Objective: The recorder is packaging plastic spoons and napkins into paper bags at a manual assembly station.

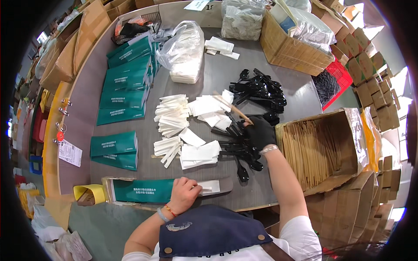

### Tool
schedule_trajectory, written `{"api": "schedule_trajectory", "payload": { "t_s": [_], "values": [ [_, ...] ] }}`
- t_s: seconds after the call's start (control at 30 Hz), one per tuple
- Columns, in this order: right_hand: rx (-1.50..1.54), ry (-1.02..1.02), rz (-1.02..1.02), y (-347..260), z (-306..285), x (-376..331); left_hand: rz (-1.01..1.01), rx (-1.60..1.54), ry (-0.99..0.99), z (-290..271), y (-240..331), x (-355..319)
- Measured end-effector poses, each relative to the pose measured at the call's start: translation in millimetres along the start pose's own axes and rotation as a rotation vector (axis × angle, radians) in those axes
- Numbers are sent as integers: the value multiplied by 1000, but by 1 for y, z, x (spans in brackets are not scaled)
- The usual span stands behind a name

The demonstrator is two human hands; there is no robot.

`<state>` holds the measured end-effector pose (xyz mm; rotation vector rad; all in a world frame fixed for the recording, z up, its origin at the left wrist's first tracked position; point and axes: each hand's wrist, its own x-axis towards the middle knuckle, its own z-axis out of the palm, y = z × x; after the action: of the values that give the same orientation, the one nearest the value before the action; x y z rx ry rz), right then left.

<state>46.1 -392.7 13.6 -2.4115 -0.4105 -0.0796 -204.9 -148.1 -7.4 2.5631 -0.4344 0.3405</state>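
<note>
My left hand (184, 194), bare with a bracelet at the wrist, presses down on a green paper sleeve (141, 190) lying near the table's front edge, with white wrapped items (210, 187) sticking out of its open end. My right hand (259, 132) wears a black glove and grips a pair of wooden chopsticks (233, 108) that slant up to the left. It hovers over a heap of black plastic spoons (240, 150). White napkins (199, 154) and paper-wrapped sticks (171, 117) lie between the two hands.
Rows of green sleeves (124, 82) cover the table's left. A second spoon heap (259, 89) and a clear bag of white packets (185, 54) lie farther back. An open carton of chopsticks (320, 150) stands right of my gloved hand. Cardboard boxes (291, 48) and a red crate (333, 85) crowd the far right.
</note>
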Motion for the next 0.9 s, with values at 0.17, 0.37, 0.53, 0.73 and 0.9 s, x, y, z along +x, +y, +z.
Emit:
{"api": "schedule_trajectory", "payload": {
  "t_s": [0.17,0.37,0.53,0.73,0.9],
  "values": [
    [-307,-337,212,-15,14,15,18,45,-73,2,-2,-9],
    [-239,-125,-25,-6,8,2,3,84,-103,-8,5,-17],
    [-209,-182,-14,-13,-4,-6,-8,74,-143,-13,9,-27],
    [-245,-159,-100,-20,-15,-7,-14,99,-159,-23,14,-29],
    [-374,-551,29,-36,-20,-8,-17,110,-162,-22,14,-34]
  ]
}}
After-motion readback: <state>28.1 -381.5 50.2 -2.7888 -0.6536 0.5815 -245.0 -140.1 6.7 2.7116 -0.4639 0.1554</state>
